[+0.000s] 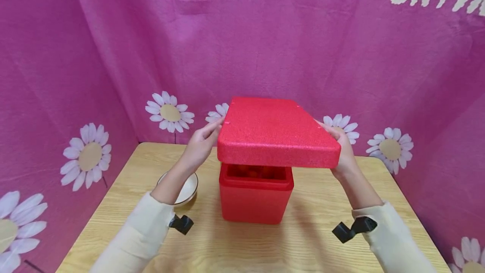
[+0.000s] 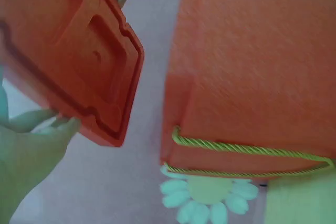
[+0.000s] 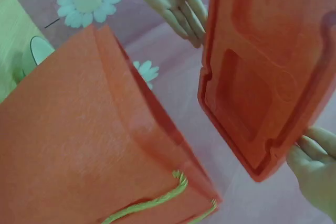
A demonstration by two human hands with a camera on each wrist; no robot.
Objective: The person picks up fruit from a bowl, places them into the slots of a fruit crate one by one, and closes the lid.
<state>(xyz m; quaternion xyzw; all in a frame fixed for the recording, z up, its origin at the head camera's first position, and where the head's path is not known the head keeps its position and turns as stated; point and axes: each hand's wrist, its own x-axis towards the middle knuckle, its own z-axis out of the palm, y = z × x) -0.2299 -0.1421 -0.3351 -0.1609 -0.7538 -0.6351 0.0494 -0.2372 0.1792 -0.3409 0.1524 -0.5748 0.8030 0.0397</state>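
Note:
A thick red foam lid (image 1: pixel 278 127) is raised above an open red foam box (image 1: pixel 255 201), tilted and apart from its rim. My left hand (image 1: pixel 201 144) holds the lid's left side; in the left wrist view its fingers (image 2: pixel 63 121) meet the lid's edge. On the opposite side my right hand (image 1: pixel 345 151) grips the lid, with fingertips (image 3: pixel 310 145) at its edge in the right wrist view. Recesses mark the lid's underside (image 3: pixel 244 98). Dim reddish shapes show inside the box, too dark to name. A twisted yellow rope handle (image 2: pixel 236 148) hangs on the box's side.
A white bowl with a dark rim (image 1: pixel 187 191) stands left of the box, partly behind my left forearm. The wooden table (image 1: pixel 322 239) meets pink cloth (image 1: pixel 265 45) printed with daisies at the back and sides.

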